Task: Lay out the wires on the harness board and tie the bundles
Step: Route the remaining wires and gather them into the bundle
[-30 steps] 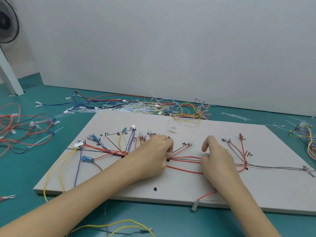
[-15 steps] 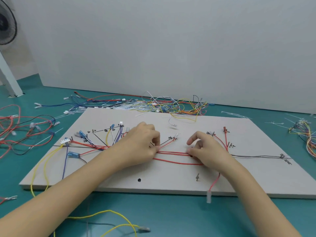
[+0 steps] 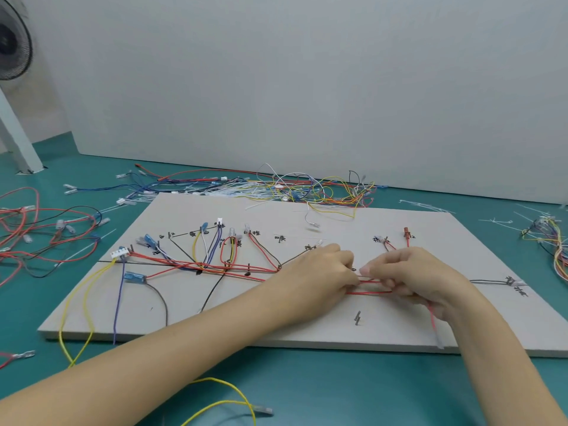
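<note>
My harness board (image 3: 307, 330) carries small black handwritten marks beside the wire ends, mostly along its far half, with one more near the right edge. They look like Chinese characters, but they are too small and blurred for me to read with any certainty. I see no printed labels, brands or numbers.
</note>
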Motion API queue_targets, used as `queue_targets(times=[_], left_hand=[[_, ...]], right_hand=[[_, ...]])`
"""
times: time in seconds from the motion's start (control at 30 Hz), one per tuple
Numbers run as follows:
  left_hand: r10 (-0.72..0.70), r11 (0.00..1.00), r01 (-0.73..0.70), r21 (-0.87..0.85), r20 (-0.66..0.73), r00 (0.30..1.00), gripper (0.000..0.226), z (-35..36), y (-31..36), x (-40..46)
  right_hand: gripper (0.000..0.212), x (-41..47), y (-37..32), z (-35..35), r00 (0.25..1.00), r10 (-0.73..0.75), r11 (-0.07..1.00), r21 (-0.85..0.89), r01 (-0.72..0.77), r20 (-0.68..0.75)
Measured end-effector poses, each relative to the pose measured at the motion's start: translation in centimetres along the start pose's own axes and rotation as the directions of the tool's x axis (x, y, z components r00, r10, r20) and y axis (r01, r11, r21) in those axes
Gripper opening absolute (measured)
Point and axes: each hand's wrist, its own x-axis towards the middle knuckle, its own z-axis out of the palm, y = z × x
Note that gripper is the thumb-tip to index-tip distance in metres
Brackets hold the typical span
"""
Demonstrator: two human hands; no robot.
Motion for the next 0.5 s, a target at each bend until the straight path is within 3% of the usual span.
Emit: queue_targets(times=[0.13,0.2,0.33,0.5], left_hand=[[-0.071,0.992,0.073,-0.101,0.023,0.997,0.025,-0.01,-0.4,0.4],[-0.069,0.992,0.069,-0.105,0.006,0.998,0.024,0.15,-0.36,0.5],[-0.062,0.996,0.057,-0.068,-0.069,0.996,0.024,0.62,-0.09,0.38],[-0.075,0.997,0.075,0.001,-0.057,0.996,0.021,0.37,0.41,0.72]], right_hand=[[0.008,0.22,-0.29,-0.66,0.994,0.031,0.888,0.455,-0.074,0.101],[0.014,0.15,-0.38,-0.67,0.991,0.002,0.811,0.579,-0.079,0.132],[0.023,0.39,-0.2,-0.48,0.986,-0.048,0.746,0.662,-0.069,0.157],[0.018,0.71,0.2,-1.07,0.994,-0.103,0.87,0.481,0.108,-0.038]])
